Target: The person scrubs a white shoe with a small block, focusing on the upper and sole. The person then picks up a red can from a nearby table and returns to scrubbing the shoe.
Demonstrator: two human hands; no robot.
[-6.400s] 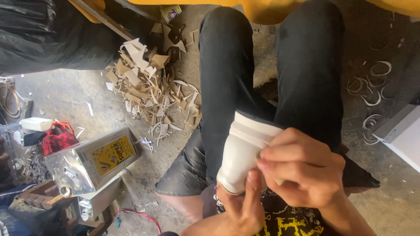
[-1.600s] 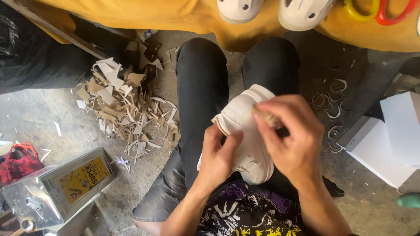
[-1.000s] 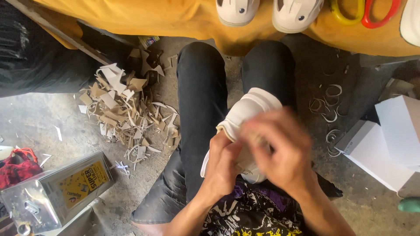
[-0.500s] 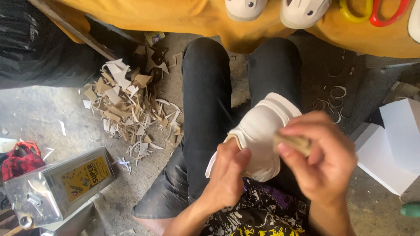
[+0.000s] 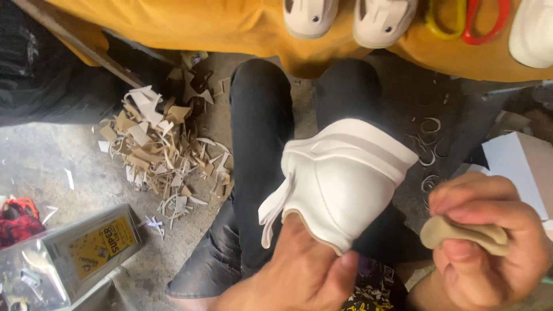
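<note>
- The left hand (image 5: pixel 299 270) is sitting at the near edge, pushed up inside a white shoe (image 5: pixel 340 181); the fingers are hidden in the shoe and the thumb is pressing on the outside near the stitched edge, so the hand is closed on the shoe.
- The white shoe is resting over the person's lap, lying across the right leg of the black trousers (image 5: pixel 259 150), with its sole rim pointing far and right and a loose white strap hanging off its left side.
- The right hand (image 5: pixel 489 242) is hovering at the near right, just beside the shoe but not touching it, its fingers curling shut around a small tan lump (image 5: pixel 464 230) pinched against the thumb.
- A heap of tan and white scraps (image 5: pixel 155 150) is lying on the concrete floor to the left of the legs.
- A shiny metal tin (image 5: pixel 75 256) with a yellow label is lying at the near left, and a red bundle (image 5: pixel 17 219) is sitting just beyond it at the left edge.
- A yellow cloth (image 5: pixel 201 26) is covering the far edge, carrying more white shoes (image 5: pixel 345 14) and scissors with yellow and red handles (image 5: pixel 466 20).
- White sheets (image 5: pixel 515 167) are lying at the right, with thin curled trimmings (image 5: pixel 429 147) scattered between them and the legs.
</note>
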